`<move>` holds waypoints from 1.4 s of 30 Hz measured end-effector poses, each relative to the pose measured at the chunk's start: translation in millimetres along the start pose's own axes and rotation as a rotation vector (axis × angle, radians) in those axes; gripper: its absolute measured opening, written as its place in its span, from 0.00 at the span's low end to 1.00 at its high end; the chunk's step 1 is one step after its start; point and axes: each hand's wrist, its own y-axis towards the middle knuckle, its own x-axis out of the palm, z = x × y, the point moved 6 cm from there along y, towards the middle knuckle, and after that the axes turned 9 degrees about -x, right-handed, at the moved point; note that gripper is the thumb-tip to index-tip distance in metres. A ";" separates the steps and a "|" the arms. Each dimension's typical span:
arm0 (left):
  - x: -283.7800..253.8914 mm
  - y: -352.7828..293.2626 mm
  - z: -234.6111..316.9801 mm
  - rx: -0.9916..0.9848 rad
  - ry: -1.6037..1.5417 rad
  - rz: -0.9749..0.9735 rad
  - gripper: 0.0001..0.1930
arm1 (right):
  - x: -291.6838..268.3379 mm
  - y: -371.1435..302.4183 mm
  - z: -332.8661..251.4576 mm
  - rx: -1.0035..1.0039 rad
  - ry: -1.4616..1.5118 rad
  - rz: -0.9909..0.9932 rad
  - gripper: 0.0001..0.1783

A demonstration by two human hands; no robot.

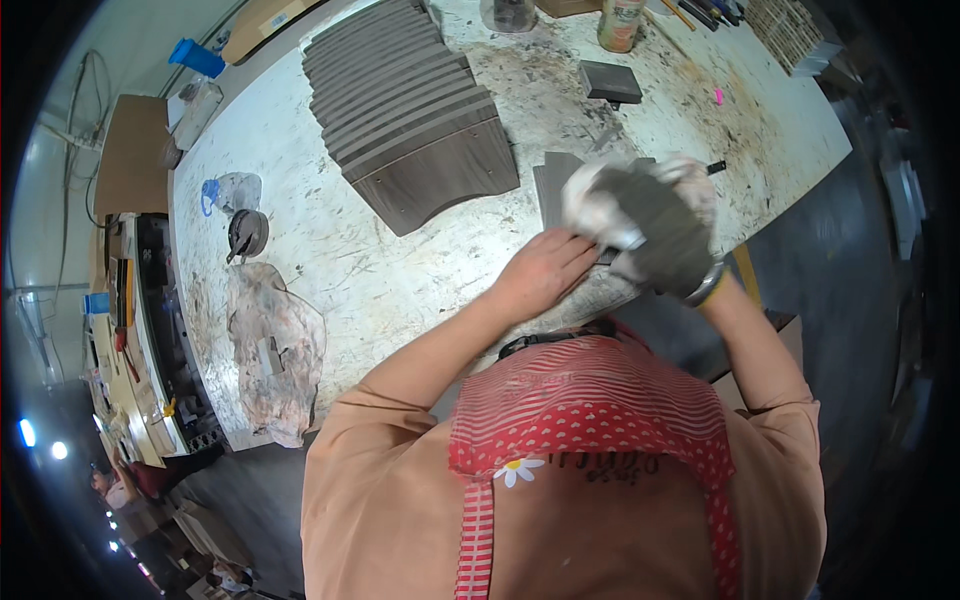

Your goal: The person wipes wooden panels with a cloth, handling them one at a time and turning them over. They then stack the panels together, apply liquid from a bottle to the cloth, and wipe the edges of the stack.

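A grey wood-grain panel (552, 190) lies near the front edge of the worktable, mostly covered by my hands and a cloth. My bare left hand (540, 272) rests at the panel's near left side, fingers stretched out flat against it. Over the panel, my right hand (668, 235), in a dark grey glove, is closed on a stained white rag (597, 203). Motion blurs the glove and rag, and the rag spreads out on both sides of the fingers. The glove hides the panel's right part.
A fanned stack of similar grey panels (430, 170) stands farther back left. Beyond the rag sits a small dark box (610, 82). On the left are a round dark tin (248, 233), a clear bag (238, 190) and a smeared cloth (272, 350). A jar (620, 25) stands at the back.
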 end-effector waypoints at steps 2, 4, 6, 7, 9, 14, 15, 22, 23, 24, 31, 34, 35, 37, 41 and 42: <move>8.1 -11.6 -9.2 0.026 -0.038 0.038 0.17 | 59.4 -0.2 6.1 -0.118 0.183 -0.342 0.18; -0.2 -10.7 -4.1 0.037 -0.005 0.078 0.18 | 73.4 -2.2 51.7 0.012 -0.119 -0.099 0.17; 3.4 -15.3 0.6 0.040 0.026 0.123 0.18 | 68.6 31.1 97.7 0.640 0.229 -0.331 0.18; 8.3 -13.3 1.1 0.052 0.013 0.113 0.19 | 75.9 18.2 122.3 0.348 -0.047 -0.067 0.18; 9.3 -13.9 -4.4 0.046 0.022 0.141 0.21 | 69.6 36.5 84.1 0.156 -0.102 -0.064 0.19; -0.1 -10.4 -3.8 0.091 -0.050 0.198 0.14 | 56.2 -7.5 48.5 -0.068 -0.161 -0.246 0.27; -7.6 -3.0 -2.4 0.071 -0.115 0.208 0.14 | 39.7 -20.7 82.9 0.048 -0.333 -0.226 0.26; -18.8 38.3 -57.9 -0.170 0.176 0.188 0.17 | 27.3 -34.9 46.4 -0.006 -0.130 -0.154 0.32; -17.6 41.3 -58.2 -0.153 0.165 0.179 0.17 | 49.1 -47.8 27.3 -0.012 -0.012 -0.185 0.29; -16.1 44.0 -58.9 -0.131 0.199 0.151 0.18 | 64.0 -59.2 17.1 -0.019 0.108 -0.213 0.26; -5.4 52.2 -33.7 -0.169 0.358 -0.063 0.33 | -51.6 -141.5 124.4 0.760 -0.155 -0.010 0.27; 17.0 39.7 7.5 -0.150 0.392 -0.150 0.42 | -57.6 -125.7 89.9 0.680 0.046 0.114 0.28; 19.5 36.3 8.8 -0.146 0.430 -0.163 0.39 | -58.5 -114.4 77.7 0.552 0.059 0.143 0.27; 15.9 29.9 10.5 -0.143 0.476 -0.174 0.35 | -52.1 -120.4 79.4 0.580 -0.042 0.077 0.22; -33.4 21.1 17.5 -0.019 0.422 -0.017 0.24 | -68.0 -130.5 86.3 0.795 0.110 0.256 0.17; -60.0 23.4 20.5 -0.029 0.335 0.055 0.20 | -75.4 -137.6 94.6 0.792 0.113 0.278 0.17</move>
